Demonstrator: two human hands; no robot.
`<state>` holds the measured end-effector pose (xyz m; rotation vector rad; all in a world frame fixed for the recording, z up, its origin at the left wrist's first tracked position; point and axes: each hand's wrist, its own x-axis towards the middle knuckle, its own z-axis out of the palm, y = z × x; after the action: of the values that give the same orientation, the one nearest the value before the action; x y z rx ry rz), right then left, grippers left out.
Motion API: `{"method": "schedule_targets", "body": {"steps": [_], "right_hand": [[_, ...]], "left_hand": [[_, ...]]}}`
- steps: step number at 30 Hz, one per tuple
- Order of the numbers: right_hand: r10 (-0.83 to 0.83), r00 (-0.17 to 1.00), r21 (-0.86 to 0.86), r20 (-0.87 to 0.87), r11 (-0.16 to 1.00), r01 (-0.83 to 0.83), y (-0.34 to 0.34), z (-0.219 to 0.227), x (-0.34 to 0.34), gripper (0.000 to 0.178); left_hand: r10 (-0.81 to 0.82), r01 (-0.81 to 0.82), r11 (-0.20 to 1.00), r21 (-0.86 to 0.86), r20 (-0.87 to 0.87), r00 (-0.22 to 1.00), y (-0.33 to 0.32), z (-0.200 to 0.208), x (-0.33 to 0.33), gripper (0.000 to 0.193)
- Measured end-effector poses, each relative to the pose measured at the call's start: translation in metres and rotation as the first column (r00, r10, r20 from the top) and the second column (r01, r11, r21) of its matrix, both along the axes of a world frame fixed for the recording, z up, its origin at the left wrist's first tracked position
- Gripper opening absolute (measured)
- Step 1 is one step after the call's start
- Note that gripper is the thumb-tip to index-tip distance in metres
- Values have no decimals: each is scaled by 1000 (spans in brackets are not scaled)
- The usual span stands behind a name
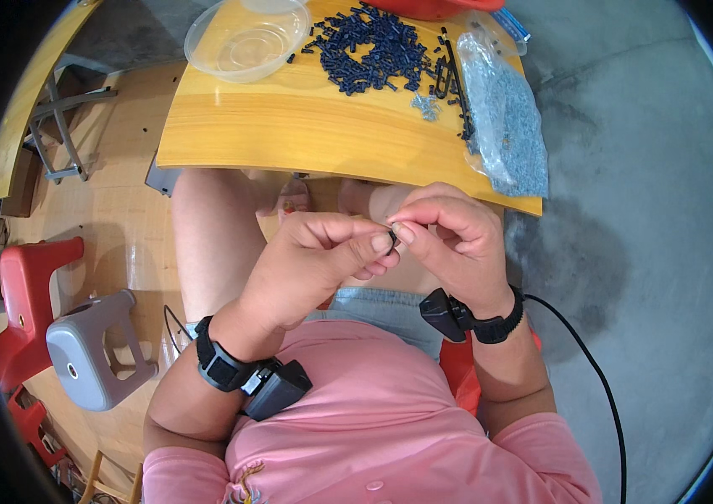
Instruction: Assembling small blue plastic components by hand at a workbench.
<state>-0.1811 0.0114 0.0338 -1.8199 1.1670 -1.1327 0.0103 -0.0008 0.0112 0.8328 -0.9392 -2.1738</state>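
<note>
Small dark piece [392, 237], one: located in front of the person, above the lap, short of the table [289, 126], between the fingertips of both hands. Detail mostly covered.

Left hand [310, 260]: thumb and forefinger closed on the piece.

Right hand [464, 252]: thumb and forefinger pinched together at the piece's upper end; exactly what the tips grip is hidden.

Dark blue parts [386, 60], many: loose heap on the table, far side.

Silver parts [426, 106], small cluster: just beside the heap, nearer the person.

Clear bag [501, 118], one: right edge of the table, packed with greyish contents.

Clear bowl [247, 55], one: left of the heap.

Progress, as judged: one piece in hand, its handling apparently unfinished. Heap and silver cluster suggest much remains. Whether any heaped parts are finished cannot be told.
</note>
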Motion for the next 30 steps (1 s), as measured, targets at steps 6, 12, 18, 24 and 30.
{"method": "schedule_targets", "body": {"steps": [6, 12, 18, 24, 30], "right_hand": [[-24, 996, -8, -84, 1000, 23, 1, 6, 3, 7], [-32, 987, -103, -160, 995, 16, 1, 7, 4, 11], [-39, 903, -228, -428, 972, -65, 7, 12, 1, 36], [-75, 850, -317, -522, 942, -112, 5, 12, 7, 42], [-91, 866, -346, -491, 933, -98, 1, 11, 11, 37]], "left_hand": [[-2, 12, 990, 143, -71, 997, -3, -2, 3, 18], [-3, -2, 999, 53, 94, 996, -2, -2, 2, 17], [30, -33, 999, 21, 129, 991, 0, -3, 2, 17], [39, -37, 999, -16, 123, 992, 1, -6, 1, 16], [34, -30, 999, -36, 93, 995, 0, -10, 4, 22]]}}
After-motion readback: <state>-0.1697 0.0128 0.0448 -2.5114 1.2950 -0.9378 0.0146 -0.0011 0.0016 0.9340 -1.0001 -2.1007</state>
